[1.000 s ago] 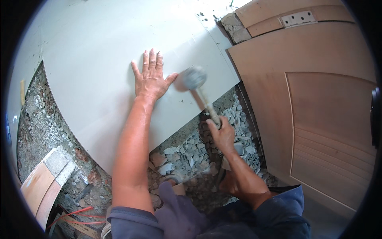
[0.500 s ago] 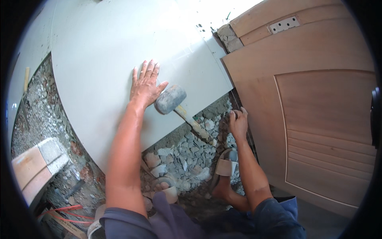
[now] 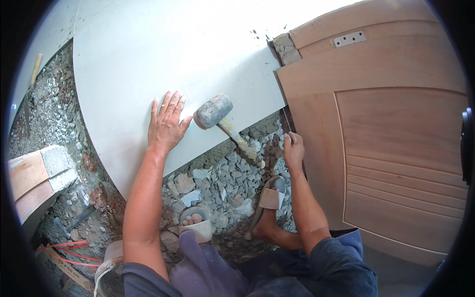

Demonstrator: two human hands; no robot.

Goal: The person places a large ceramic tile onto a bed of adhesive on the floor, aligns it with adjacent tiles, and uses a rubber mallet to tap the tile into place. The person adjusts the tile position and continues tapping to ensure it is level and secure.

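My left hand (image 3: 167,124) rests flat on a large pale floor tile (image 3: 123,74), its fingers spread and dusty. Beside its thumb lies a rubber mallet (image 3: 213,111), grey head on the tile, its worn wooden handle reaching over the edge onto the rubble. My right hand (image 3: 294,148) is low by the wooden door, fingers pinched around a thin string (image 3: 286,119) that runs up toward the tile's right corner. The grip itself is partly hidden by the fingers.
A brown panelled wooden door (image 3: 396,128) lines the right side. Broken stones and mortar (image 3: 232,183) cover the ground around my sandalled feet. At left are a trowel (image 3: 35,69), a broken tile-faced block (image 3: 37,173), red strapping (image 3: 69,247) and a bucket (image 3: 113,252).
The view has shifted slightly. My left hand stays flat on the tile near the mallet, and my right hand remains pinched on the string beside the door.
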